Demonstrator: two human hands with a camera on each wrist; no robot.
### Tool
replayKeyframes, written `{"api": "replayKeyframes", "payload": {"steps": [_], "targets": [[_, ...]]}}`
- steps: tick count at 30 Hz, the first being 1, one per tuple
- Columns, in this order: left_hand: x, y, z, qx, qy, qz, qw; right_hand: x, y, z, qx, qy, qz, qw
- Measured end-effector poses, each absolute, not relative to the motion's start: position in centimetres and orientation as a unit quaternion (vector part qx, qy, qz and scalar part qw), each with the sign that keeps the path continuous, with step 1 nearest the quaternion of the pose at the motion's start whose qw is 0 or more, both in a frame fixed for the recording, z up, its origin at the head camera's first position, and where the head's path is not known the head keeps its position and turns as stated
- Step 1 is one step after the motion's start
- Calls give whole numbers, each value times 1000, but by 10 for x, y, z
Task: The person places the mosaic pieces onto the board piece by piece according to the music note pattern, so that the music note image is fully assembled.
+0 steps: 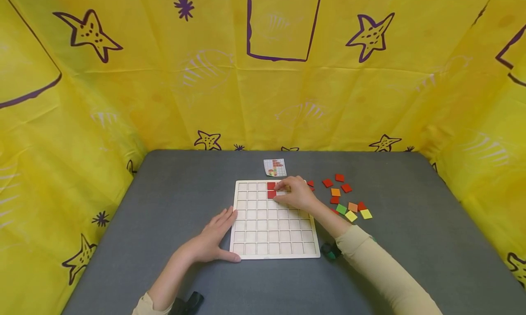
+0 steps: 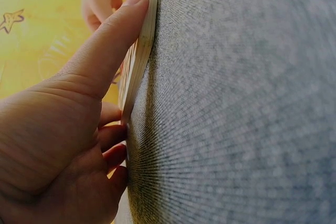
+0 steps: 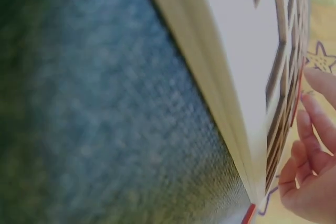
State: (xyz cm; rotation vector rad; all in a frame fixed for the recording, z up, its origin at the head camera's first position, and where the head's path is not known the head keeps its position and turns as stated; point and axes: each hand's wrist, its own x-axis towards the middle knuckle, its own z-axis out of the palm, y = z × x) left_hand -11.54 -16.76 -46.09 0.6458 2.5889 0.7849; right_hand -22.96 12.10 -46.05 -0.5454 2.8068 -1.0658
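A white square grid board point(image 1: 261, 256) lies on the dark table, with two red tiles point(image 1: 271, 194) in adjoining cells of one column near its far edge. My right hand point(image 1: 297, 194) reaches over the board and pinches the nearer red tile at its side between thumb and finger. In the right wrist view, those fingertips meet a thin red edge point(image 3: 300, 90). My left hand point(image 1: 213, 236) rests against the board's near left corner. Its thumb point(image 2: 113, 40) touches the front edge, and its other fingers lie along the left side.
A small pattern card point(image 1: 274, 167) lies just beyond the board. Right of the board are scattered loose tiles: several red point(image 1: 339, 177), some orange point(image 1: 335, 192), yellow point(image 1: 366, 214) and a green tile point(image 1: 341, 209). Yellow cloth point(image 1: 230, 100) with sea drawings surrounds the table.
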Motion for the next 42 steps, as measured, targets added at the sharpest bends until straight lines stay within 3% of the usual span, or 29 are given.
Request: {"api": "replayKeyframes", "payload": {"steps": [22,42], "targets": [[-117,-170,-463,228,916,279,179,-216,250,-464,-59,921,-385,2],[-117,-170,-465,230,917,275,176,-228,262,-467,-34,947,-317,-32]]}}
